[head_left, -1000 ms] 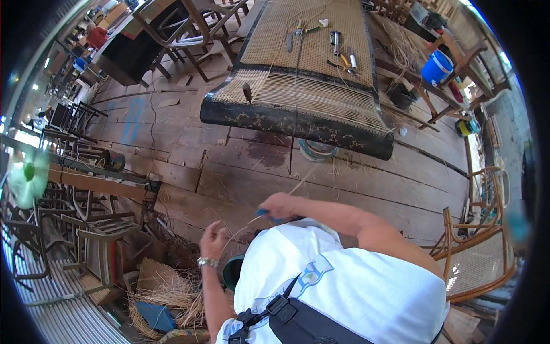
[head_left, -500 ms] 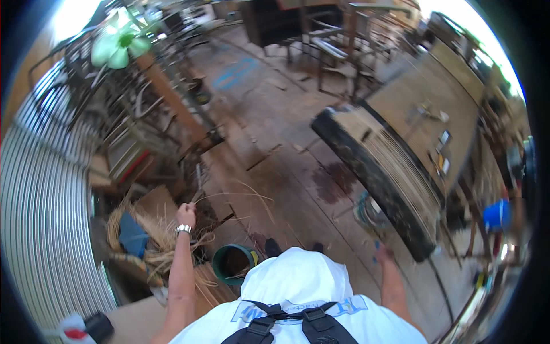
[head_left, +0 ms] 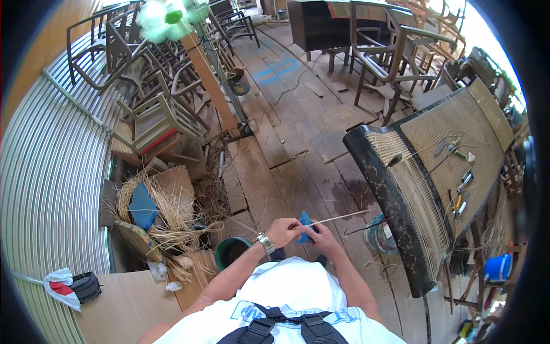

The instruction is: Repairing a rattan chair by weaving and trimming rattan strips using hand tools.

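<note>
My two hands are close together in front of my white shirt. My left hand (head_left: 283,233), with a metal watch at the wrist, is closed in a pinch on a thin pale cane strand (head_left: 342,217). The strand stretches off to the right, toward the woven panel. My right hand (head_left: 325,238) is closed on a small folded blue piece (head_left: 304,220), cloth or soft sheet, which wraps around the strand. Fingers partly hide where blue piece and strand meet. A heap of loose cane strands (head_left: 182,215) lies at the left, a flat blue piece (head_left: 143,206) on it.
A dark-framed, cane-woven furniture panel (head_left: 421,137) stands at the right, hand tools lying on it. A green bucket (head_left: 222,256) is beside my left forearm, a coil (head_left: 378,236) below the panel. Stacked chairs (head_left: 166,123), a wooden post (head_left: 211,86) and a spinning fan (head_left: 172,17) stand farther left.
My left hand came from the cane heap to the middle with a strand. My right hand moved inward from the right with the blue piece and met it. The view has shifted.
</note>
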Tool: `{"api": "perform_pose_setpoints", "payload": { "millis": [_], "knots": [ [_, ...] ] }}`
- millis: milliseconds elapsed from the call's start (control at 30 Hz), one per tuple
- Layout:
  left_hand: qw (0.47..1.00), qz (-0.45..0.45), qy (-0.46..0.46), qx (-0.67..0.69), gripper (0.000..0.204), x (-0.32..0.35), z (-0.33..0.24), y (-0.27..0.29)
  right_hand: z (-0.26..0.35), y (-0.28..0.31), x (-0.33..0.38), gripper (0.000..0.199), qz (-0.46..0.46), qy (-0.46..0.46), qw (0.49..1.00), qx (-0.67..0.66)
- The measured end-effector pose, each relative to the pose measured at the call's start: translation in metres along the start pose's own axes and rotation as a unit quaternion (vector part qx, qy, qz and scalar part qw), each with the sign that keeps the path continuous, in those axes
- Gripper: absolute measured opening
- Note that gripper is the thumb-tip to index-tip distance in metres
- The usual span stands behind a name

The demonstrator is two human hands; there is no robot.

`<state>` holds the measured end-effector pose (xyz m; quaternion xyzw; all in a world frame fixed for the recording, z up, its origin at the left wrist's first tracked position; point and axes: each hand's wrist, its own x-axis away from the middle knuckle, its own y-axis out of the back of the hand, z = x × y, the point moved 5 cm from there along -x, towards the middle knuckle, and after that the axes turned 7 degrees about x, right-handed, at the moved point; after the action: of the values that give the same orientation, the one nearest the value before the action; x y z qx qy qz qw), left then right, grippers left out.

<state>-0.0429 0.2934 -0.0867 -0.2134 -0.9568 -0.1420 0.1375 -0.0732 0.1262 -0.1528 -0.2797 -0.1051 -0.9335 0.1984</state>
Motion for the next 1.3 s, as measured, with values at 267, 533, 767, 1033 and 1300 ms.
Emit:
{"api": "perform_pose_setpoints", "payload": {
  "millis": [267,533,767,1033,1300],
  "knots": [
    [0.984,-0.100,0.063,-0.132,0.047,0.024,0.020,0.004,0.018,-0.042,0.024,0.032,0.155,0.037,0.929,-0.333],
    [0.944,-0.174,0.077,-0.268,0.022,0.048,0.106,0.085,-0.001,0.037,0.045,0.020,-0.083,0.094,0.868,-0.480],
    [0.835,-0.428,0.344,0.005,0.033,0.196,0.356,0.326,0.024,0.143,0.116,0.041,-0.158,0.231,0.836,-0.471],
    [0.957,-0.132,0.203,0.158,0.016,0.027,0.159,0.078,0.018,0.051,0.028,0.068,-0.112,0.090,0.943,-0.299],
    [0.949,-0.131,0.010,0.286,0.007,-0.043,0.031,0.084,0.004,-0.002,0.013,0.069,0.142,-0.012,0.990,0.018]
  ]
}}
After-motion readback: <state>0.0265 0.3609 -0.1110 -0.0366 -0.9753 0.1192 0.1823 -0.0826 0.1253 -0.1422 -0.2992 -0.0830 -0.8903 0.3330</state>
